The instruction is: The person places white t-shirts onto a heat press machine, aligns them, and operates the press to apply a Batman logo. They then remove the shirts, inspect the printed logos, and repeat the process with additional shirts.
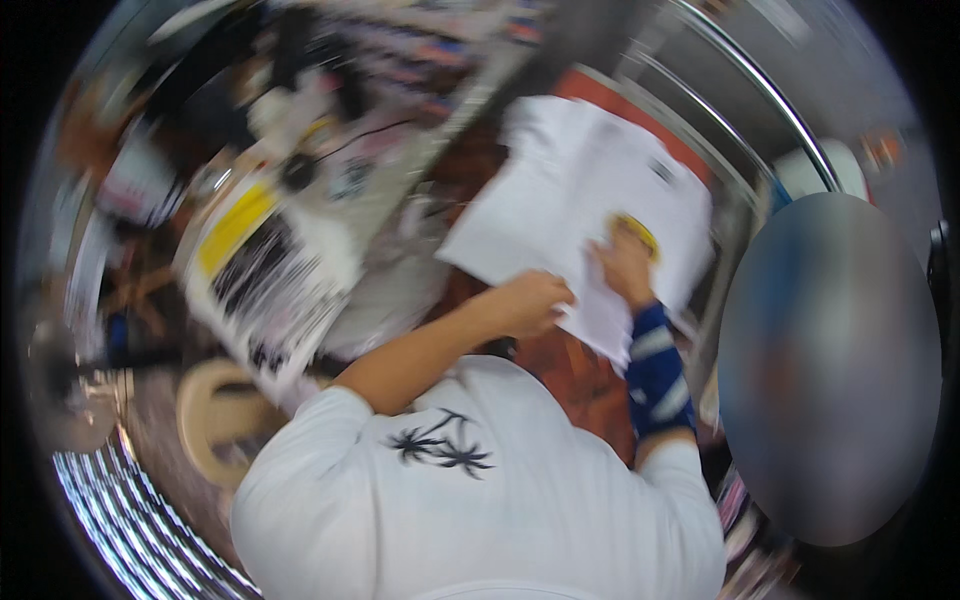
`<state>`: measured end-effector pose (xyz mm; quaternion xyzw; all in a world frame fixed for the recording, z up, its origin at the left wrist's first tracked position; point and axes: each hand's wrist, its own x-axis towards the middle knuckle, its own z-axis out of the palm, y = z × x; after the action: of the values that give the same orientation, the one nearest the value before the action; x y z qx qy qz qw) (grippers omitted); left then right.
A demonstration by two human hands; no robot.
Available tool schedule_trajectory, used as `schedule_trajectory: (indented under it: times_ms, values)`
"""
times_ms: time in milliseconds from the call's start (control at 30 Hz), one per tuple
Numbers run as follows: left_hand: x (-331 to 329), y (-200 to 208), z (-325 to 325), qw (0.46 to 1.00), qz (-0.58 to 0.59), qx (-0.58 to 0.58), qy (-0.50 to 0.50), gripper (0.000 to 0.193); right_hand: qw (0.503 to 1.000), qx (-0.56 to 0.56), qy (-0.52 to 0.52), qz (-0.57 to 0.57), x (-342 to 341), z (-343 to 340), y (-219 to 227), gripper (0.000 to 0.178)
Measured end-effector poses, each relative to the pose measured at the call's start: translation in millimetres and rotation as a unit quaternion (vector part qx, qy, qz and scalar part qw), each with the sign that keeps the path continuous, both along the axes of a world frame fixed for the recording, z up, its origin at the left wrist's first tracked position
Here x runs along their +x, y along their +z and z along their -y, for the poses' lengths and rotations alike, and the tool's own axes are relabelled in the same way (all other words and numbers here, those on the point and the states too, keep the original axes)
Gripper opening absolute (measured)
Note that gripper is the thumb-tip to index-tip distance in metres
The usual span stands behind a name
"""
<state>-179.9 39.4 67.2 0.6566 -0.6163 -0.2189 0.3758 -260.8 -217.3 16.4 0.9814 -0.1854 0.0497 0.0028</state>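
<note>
A white cloth piece [570, 190], perhaps a garment, lies spread in front of me with a small dark mark near its far right. My left hand [537, 303] is closed at the near edge of the cloth, its fingers pinching that edge. Farther right, my right hand [627, 268] rests over the cloth with its fingers curled on a small yellow rounded thing [645, 238]. Blur hides what kind of thing this is. A blue and white band covers my right forearm [656, 370].
Under the cloth is a red-brown surface [570, 365]. To the left lies a white plastic package [300, 280] with yellow and black print, beside clear wrapping and blurred clutter. A beige stool [205, 420] stands lower left. Metal rails [765, 85] run at the far right.
</note>
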Motion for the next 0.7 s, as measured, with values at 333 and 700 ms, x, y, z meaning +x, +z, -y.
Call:
schedule_trajectory:
  times_ms: [333, 700]
  values:
    - [-44.0, -19.5, -28.9, 0.985, -0.071, 0.041, 0.154, 0.019, 0.994, -0.004, -0.017, 0.11, -4.7, 15.3, 5.5, 0.069]
    - [-27.2, -22.7, 52.8, 0.976, 0.155, -0.071, 0.134, 0.022, 0.965, 0.226, -0.038, 0.127, -43.0, 39.1, 54.1, 0.031]
